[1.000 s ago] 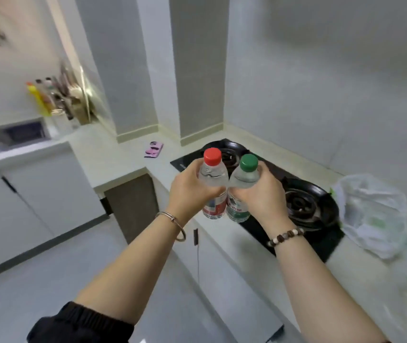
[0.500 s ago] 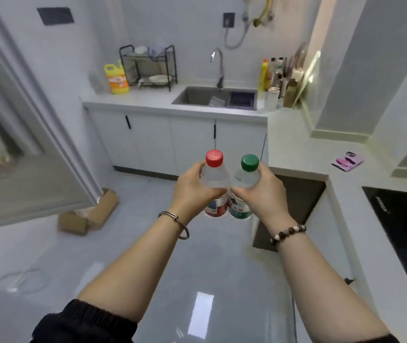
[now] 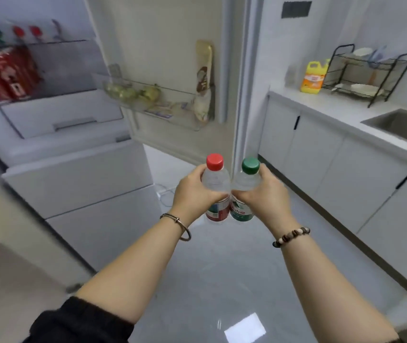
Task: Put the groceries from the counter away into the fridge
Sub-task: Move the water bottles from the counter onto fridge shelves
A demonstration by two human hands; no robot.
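Carry | left hand (image 3: 193,193) gripped red-capped bottle (image 3: 216,180), right hand (image 3: 263,194) gripped green-capped bottle (image 3: 247,180) | upright, touching, above floor (image 3: 222,273) before open fridge (image 3: 73,120) | likely paired to save a trip.

One camera gives the whole scene: it sits on my head and looks forward and down. My forearms run up from the lower edge to the middle of the frame. There my left hand (image 3: 192,191) grips the red-capped bottle (image 3: 216,179) and my right hand (image 3: 264,194) grips the green-capped bottle (image 3: 247,180), side by side and close to the lens. The floor (image 3: 222,268) fills the lower half beneath them. The view faces the open fridge (image 3: 78,184) in the upper left and its door (image 3: 172,33) at upper centre. The counter (image 3: 321,105) slants down the right edge, farther off. The wide lens tilts straight edges near the frame's sides, and the left side is blurred.
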